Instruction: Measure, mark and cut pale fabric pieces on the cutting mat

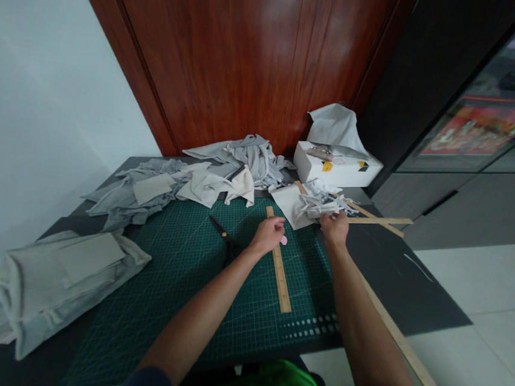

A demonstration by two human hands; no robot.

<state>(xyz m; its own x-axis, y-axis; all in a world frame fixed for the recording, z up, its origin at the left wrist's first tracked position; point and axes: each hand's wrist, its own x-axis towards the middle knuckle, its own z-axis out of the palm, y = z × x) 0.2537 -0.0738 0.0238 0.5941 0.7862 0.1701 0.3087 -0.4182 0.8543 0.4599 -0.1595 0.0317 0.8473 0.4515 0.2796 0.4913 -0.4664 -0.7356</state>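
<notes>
My left hand (268,235) is over the upper part of a wooden ruler (282,280) on the green cutting mat (177,270). Its fingers are curled, and whatever they may hold is too small to name. A small pink piece (284,240) lies beside the ruler, close to that hand. My right hand (335,227) reaches to the near edge of a heap of white fabric scraps (318,203), its fingertips partly hidden among them. Black-bladed scissors (224,234) lie on the mat, left of my left hand.
Grey fabric (144,188) is piled at the back left, with folded fabric (63,271) at the near left. A white box (337,167) stands against the door. Wooden strips (380,220) cross at the right, and a long one (410,353) runs beneath my right forearm.
</notes>
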